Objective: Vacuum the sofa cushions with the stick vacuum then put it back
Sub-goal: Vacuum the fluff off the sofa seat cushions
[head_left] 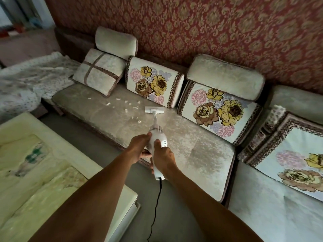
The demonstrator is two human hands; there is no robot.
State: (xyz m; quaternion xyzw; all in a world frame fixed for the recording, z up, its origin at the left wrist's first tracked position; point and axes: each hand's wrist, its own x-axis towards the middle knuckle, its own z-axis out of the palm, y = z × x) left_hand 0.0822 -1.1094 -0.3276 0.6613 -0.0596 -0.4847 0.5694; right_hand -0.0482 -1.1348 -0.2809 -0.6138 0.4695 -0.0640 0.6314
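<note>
- Plush beige seat cushion, broad and flat, strewn with white scraps.
- White plastic stick vacuum, flat nozzle on the cushion.
- Left hand cups its body; right hand, grip clamped on the handle.

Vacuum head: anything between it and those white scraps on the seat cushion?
Nothing visible. The vacuum head rests on the bare seat cushion, and the white scraps lie open just left of it and in front of it. The striped pillow and floral back cushion sit behind them.
</note>
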